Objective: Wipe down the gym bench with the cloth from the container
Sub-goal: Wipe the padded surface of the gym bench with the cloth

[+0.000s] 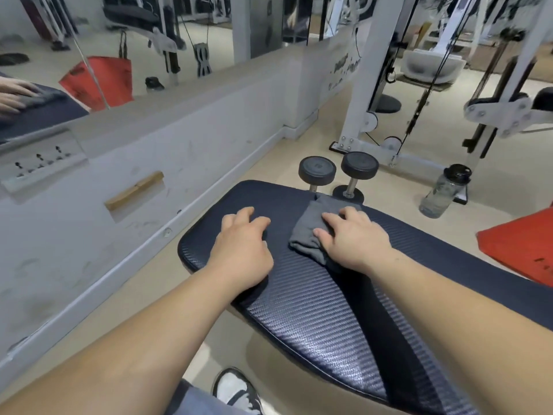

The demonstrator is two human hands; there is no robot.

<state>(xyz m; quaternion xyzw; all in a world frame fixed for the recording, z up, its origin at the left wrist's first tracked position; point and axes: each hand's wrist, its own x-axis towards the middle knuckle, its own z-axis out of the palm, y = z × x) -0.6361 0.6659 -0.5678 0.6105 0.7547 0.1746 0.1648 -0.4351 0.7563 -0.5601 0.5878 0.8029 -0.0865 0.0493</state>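
Step in hand: the wiping itself appears to be under way; the cloth (311,232) is lying on the gym bench (314,310) and the right hand (353,238) is pressing on it.
Right hand: it is lying palm down on the right part of the cloth, fingers spread flat; it is pressing rather than closing round the fabric.
Left hand: the left hand (244,247) is resting on the bare pad just left of the cloth, fingers loosely curled and holding nothing, seemingly bracing.
Cloth: grey and folded, it is sitting near the far end of the dark textured pad, its far corner reaching almost to the edge.
Next move: judging by the long stretch of pad running toward the near side, the cloth is probably needing to be drawn back along it under steady flat pressure, with the folds kept from bunching.
Container: a red bin-like thing (520,250) is showing at the right edge beyond the bench; whether it is the cloth's container, and what is inside, I cannot tell.
Bottle: a clear water bottle (446,191) with a dark cap is standing on the floor far right; whether anything is in it is unclear.
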